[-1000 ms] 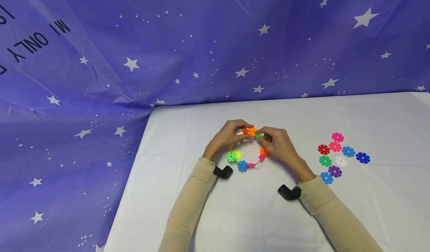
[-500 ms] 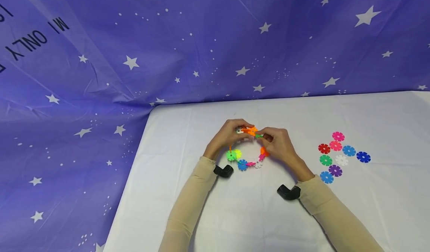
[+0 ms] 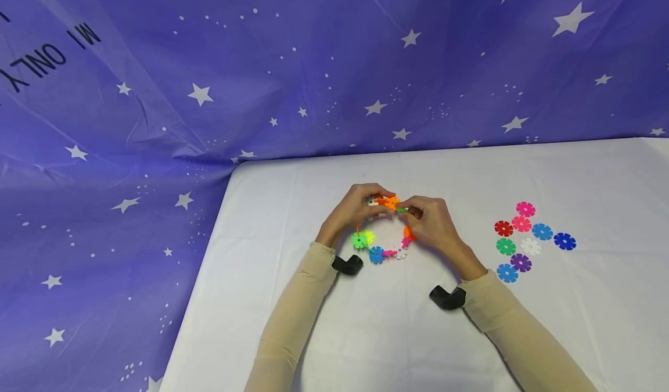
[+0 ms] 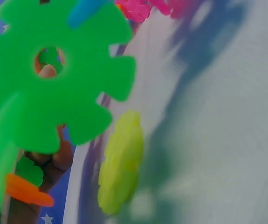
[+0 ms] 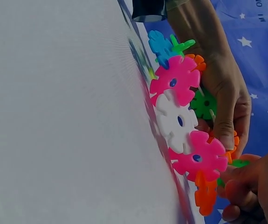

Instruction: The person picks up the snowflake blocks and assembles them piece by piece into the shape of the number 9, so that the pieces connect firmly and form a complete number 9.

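Notched plastic discs, slotted edge to edge, form a colourful ring between both hands. My left hand (image 3: 352, 209) pinches an orange disc (image 3: 392, 202) at the ring's far side. Close beside it, my right hand (image 3: 432, 220) pinches a green disc (image 3: 402, 209), mostly covered by the fingers, against the orange one. A blue disc (image 3: 377, 255) lies along the near side of the ring. In the left wrist view a bright green disc (image 4: 85, 79) looms large, with a yellow disc (image 4: 120, 163) below it. Pink (image 5: 175, 80) and white (image 5: 173, 122) discs show linked in the right wrist view.
Several loose discs lie flat on the white tablecloth (image 3: 397, 334) to the right, among them a red one (image 3: 504, 228), a purple one (image 3: 520, 263) and a dark blue one (image 3: 565, 241). A purple star-printed cloth (image 3: 313, 61) hangs behind the table. Black wrist mounts (image 3: 447, 298) jut from both sleeves.
The head view has shifted slightly, so the whole scene sits a little higher. Both hands keep their pinch on the orange and green discs with hardly any visible movement.
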{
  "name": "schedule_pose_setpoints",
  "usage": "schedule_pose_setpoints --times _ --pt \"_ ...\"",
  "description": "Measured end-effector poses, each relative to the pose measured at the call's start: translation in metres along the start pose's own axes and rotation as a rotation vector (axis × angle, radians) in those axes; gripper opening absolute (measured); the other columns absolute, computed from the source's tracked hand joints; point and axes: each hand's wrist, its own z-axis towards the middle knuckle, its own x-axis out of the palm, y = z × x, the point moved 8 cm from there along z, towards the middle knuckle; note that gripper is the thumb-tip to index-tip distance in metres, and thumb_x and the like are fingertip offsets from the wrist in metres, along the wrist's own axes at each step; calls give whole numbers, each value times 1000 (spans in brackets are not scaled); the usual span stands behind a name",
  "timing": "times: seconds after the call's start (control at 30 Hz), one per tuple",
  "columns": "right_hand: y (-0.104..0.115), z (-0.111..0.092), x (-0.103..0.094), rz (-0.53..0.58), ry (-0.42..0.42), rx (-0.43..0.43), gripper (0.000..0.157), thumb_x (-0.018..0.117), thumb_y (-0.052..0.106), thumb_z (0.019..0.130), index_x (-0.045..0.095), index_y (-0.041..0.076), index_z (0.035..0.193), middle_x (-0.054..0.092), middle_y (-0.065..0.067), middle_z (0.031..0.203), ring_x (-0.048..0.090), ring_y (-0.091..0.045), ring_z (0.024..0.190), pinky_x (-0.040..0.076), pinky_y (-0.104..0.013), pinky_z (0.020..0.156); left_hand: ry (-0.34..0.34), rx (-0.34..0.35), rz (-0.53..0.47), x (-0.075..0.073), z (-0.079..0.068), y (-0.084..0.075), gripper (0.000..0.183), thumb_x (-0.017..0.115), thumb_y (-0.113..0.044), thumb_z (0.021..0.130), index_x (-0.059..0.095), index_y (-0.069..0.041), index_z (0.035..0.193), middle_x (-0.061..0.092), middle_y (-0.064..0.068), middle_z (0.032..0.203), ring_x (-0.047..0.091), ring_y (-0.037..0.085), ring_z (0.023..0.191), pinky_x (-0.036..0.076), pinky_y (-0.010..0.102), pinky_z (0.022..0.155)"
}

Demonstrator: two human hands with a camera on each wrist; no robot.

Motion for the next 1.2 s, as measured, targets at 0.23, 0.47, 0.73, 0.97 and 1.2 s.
schedule_pose_setpoints --times 0.23,0.47,0.73,0.97,1.2 --pt "1 1 -2 31 -12 0 19 74 -13 74 76 1 86 68 -6 68 47 -10 53 37 -14 51 4 -6 -26 -1 -1 -3 33 78 -16 83 72 -13 115 71 0 103 63 10 96 50 23 88" --pt "1 2 -6 10 -64 -9 18 76 -13 73 77 1 84 66 -5 65 47 -11 52 36 -12 51 -23 -4 -19 0 1 -5 33 77 -22 84 72 -13 115 72 -1 108 63 10 105 48 24 96" --pt "-4 6 -9 33 -56 30 18 77 -5 78 74 2 95 66 -6 72 55 -11 60 44 -13 58 -46 -43 -54 -3 1 6 33 77 -26 84 72 -17 116 71 -4 109 62 9 101 49 24 91" --pt "-8 6 -11 19 -45 91 14 80 2 79 71 3 90 67 -6 75 60 -13 64 48 -12 63 -50 -71 16 -9 1 7 36 78 -33 84 72 -18 116 71 -2 109 59 9 93 48 24 88" --pt "-9 6 -12 0 -47 93 20 78 5 82 70 3 101 68 -6 82 57 -13 64 44 -13 62 -86 -102 53 -17 0 14 38 77 -36 84 69 -18 117 68 -1 97 57 14 87 47 26 83"
